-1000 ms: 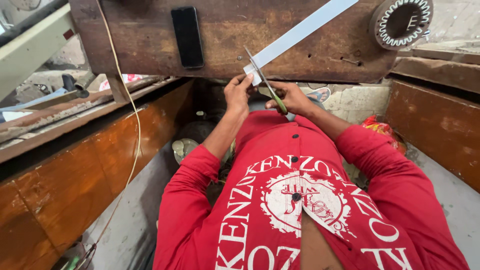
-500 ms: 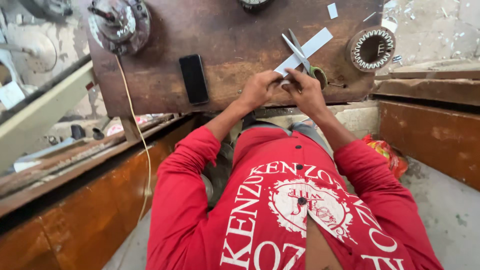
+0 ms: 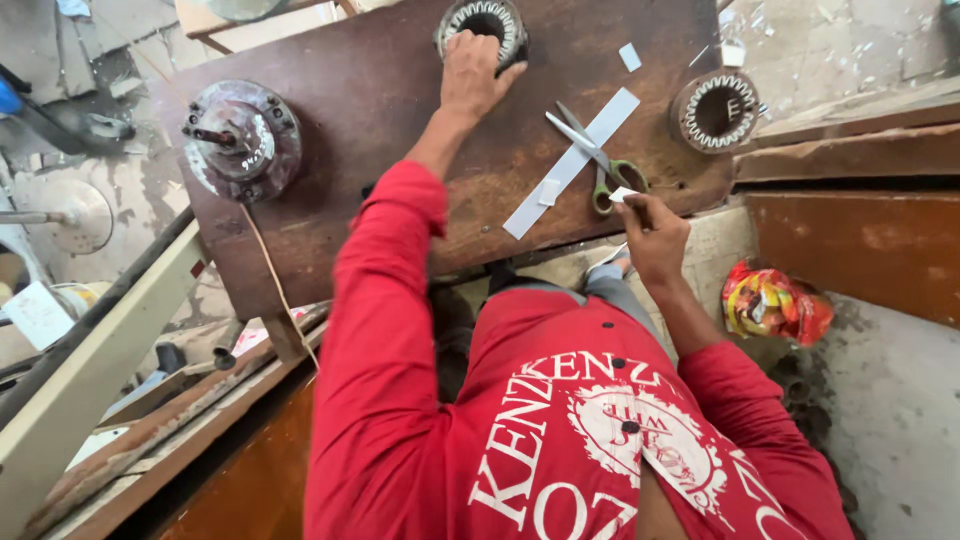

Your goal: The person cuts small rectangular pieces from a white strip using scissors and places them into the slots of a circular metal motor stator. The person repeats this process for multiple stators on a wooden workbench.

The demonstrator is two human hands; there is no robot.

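Observation:
My left hand (image 3: pixel 474 72) reaches to the far edge of the brown wooden board (image 3: pixel 380 110) and grips a round metal stator ring (image 3: pixel 484 22). My right hand (image 3: pixel 652 232) hovers at the board's near edge and pinches a small white paper piece (image 3: pixel 622 194) between its fingertips. Green-handled scissors (image 3: pixel 597 160) lie on the board across a long white paper strip (image 3: pixel 572 164), just left of my right hand. A small cut piece (image 3: pixel 549 192) rests on the strip.
A second stator ring (image 3: pixel 718 110) sits at the board's right end. A round motor housing (image 3: pixel 240 138) with a shaft stands at the left, a cord trailing from it. A crumpled colourful wrapper (image 3: pixel 768 300) lies at the right. Wooden planks (image 3: pixel 850 150) border the right side.
Both hands had held the strip and scissors together. Now the scissors and strip lie on the board, my left hand has reached out to the stator ring, and my right holds a cut piece.

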